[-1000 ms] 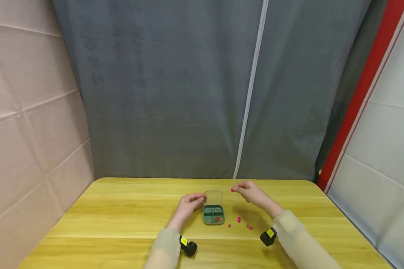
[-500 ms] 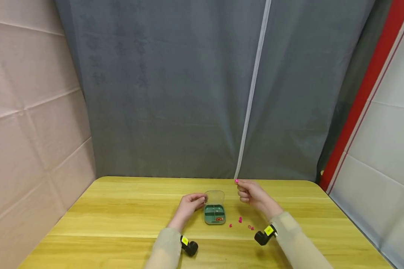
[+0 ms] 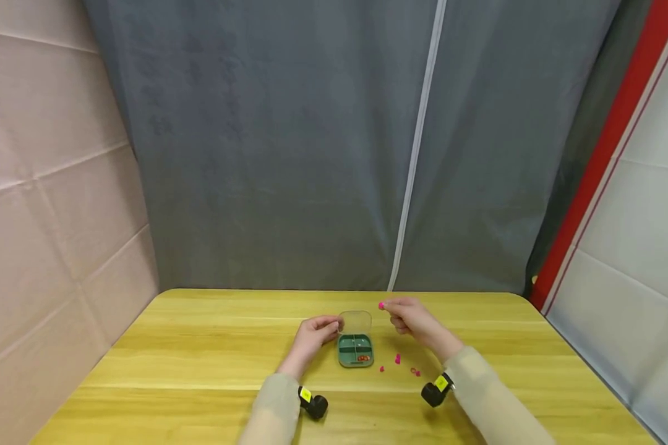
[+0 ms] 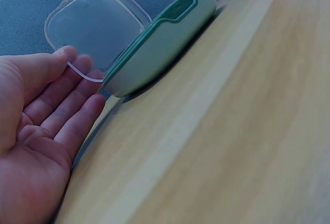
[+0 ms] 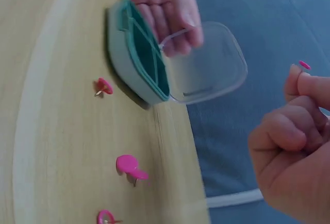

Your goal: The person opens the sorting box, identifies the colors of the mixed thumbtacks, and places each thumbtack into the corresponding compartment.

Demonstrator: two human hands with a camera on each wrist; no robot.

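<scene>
Grey curtain cloth [image 3: 289,142] hangs across the back, with a pale zip seam [image 3: 414,148] running down it; a pinkish padded wall [image 3: 50,185] stands on the left and a red strip [image 3: 595,148] beside a white panel on the right; below them lies the yellow wooden table [image 3: 200,371], its grain running sideways; two sleeved forearms reach in from the near edge, each with a small black wrist camera [image 3: 313,405] strapped under it; the left hand [image 3: 312,337] lies on the table just left of the green pill box [image 3: 355,350], its fingers [image 4: 67,100] straight and relaxed, their tips touching the edge of the clear lid [image 4: 95,28], which stands open and upright at the far side of the box; the box has divided compartments, and one on the right holds a few small red pieces [image 3: 363,358], too small to tell apart; the right hand [image 3: 412,318] is raised above the table to the right of the lid, well apart from the left hand, its fingers curled and its thumb and forefinger pinching a pink pushpin [image 5: 304,65] at their tips; the pinched pin sits just beside the lid's upper right corner in the head view; three more loose pink pushpins [image 5: 130,166] lie on the wood right of the box, near one another, none touching it.
</scene>
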